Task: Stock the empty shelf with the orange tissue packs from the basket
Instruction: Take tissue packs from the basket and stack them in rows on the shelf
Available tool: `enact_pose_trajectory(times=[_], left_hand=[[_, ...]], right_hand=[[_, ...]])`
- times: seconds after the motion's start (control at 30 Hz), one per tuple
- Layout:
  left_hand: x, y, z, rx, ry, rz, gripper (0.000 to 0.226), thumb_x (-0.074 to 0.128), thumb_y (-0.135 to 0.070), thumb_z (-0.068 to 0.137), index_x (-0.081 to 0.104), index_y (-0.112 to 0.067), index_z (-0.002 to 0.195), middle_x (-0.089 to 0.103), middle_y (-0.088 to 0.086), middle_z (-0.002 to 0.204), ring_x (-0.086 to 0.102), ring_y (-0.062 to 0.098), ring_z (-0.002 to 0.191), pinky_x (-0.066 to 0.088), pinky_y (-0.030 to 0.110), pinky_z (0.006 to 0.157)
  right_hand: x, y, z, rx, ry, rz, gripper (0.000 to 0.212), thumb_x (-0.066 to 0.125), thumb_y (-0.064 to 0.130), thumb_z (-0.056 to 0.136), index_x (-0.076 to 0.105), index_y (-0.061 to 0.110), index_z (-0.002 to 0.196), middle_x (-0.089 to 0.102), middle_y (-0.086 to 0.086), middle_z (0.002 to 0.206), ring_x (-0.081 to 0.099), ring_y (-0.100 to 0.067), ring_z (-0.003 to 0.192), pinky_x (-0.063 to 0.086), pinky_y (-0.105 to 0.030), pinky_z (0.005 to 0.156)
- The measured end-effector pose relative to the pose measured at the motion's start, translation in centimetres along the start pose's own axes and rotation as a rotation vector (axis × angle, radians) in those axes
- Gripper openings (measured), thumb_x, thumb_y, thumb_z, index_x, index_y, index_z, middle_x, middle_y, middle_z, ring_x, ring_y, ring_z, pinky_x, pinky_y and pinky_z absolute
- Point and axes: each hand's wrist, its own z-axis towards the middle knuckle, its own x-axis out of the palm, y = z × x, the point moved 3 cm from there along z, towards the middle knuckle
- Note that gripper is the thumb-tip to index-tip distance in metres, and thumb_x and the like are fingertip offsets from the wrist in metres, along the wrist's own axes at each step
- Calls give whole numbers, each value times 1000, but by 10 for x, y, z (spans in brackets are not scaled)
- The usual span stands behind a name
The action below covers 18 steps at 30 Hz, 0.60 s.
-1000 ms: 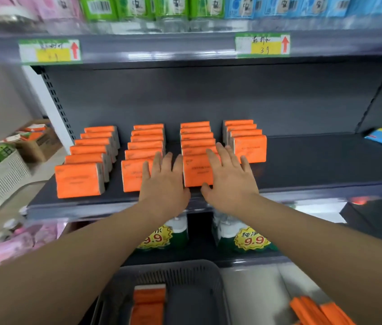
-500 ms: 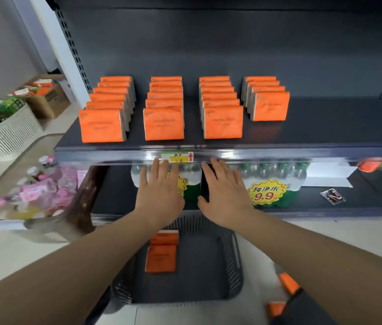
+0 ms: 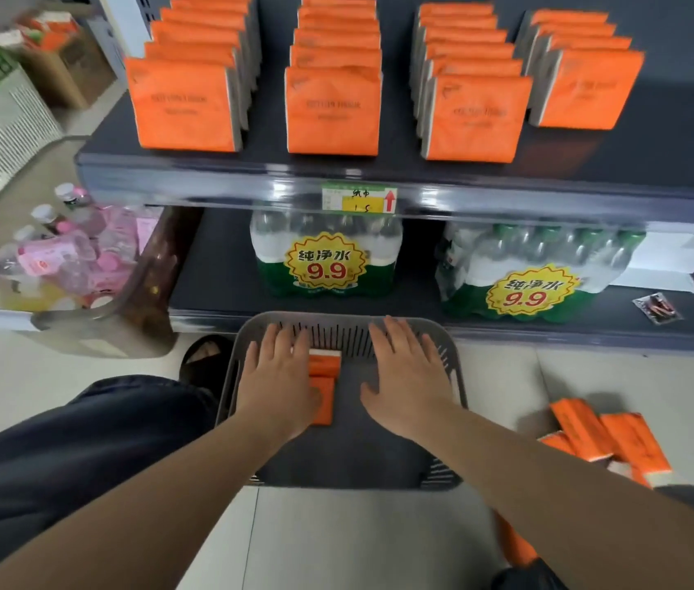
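Head view: a second ago both hands lay flat against the front packs on the shelf. They have since dropped into the basket at 6 o'clock, so the straightening looks finished and the next pickup is starting.

The left hand is spread open, fingers straight. Its thumb side covers the edge of the last orange tissue packs, which lie toward 11 o'clock on the basket floor; it does not grip them. The right hand is also open and empty, over bare basket floor at 2 o'clock.

The basket is grey plastic, rectangular with rounded corners and slotted walls. The packs are flat, soft-looking bricks in glossy orange film with white ends.

At 12 o'clock, four stocked rows stand upright on the dark, smooth shelf, the rightmost row shorter. More loose packs lie on the pale floor at 4 o'clock. Shrink-wrapped water bottles sit on the lower shelf.
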Motion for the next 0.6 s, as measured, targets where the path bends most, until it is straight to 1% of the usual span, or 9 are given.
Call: enact_pose_trajectory(times=[0.13, 0.23, 0.3, 0.37, 0.5, 0.6], left_hand=[[34, 17, 7, -48, 91, -60, 81, 52, -37, 88, 9, -15, 153, 12, 9, 160, 5, 29, 150, 12, 45, 121], [58, 27, 14, -75, 142, -107, 79, 55, -37, 87, 15, -16, 151, 19, 9, 157, 10, 30, 148, 16, 45, 120], [75, 33, 19, -91, 180, -120, 75, 56, -36, 86, 20, -15, 149, 25, 9, 154, 16, 30, 146, 22, 45, 118], [91, 39, 26, -128, 217, -149, 69, 55, -34, 87, 25, -15, 146, 31, 10, 149, 24, 30, 142, 28, 45, 115], [121, 52, 43, -235, 312, -253, 63, 50, -35, 91, 25, -16, 146, 31, 12, 145, 29, 32, 137, 31, 47, 109], [142, 61, 56, -305, 353, -308, 70, 54, -37, 90, 21, -15, 148, 28, 14, 147, 28, 34, 137, 31, 48, 108]], right_hand=[[32, -2, 13, 19, 80, -13, 83, 49, 44, 90, 0, 17, 152, -3, -5, 161, -5, -22, 148, 3, -45, 120], [54, -3, 25, 21, 112, -14, 83, 51, 44, 89, 3, 16, 152, 0, -5, 161, -2, -22, 148, 5, -45, 120], [67, -4, 34, 26, 120, -5, 83, 52, 43, 88, 5, 16, 151, 4, -6, 160, 1, -23, 148, 6, -44, 120], [80, -5, 43, 38, 128, 10, 84, 55, 43, 87, 7, 16, 151, 8, -6, 160, 7, -24, 147, 9, -43, 118], [104, -8, 66, 83, 132, 61, 85, 61, 40, 84, 14, 15, 150, 19, -8, 156, 22, -26, 143, 22, -41, 114], [121, -7, 83, 84, 126, 104, 80, 63, 37, 82, 21, 16, 147, 29, -8, 149, 34, -25, 136, 32, -39, 108]])
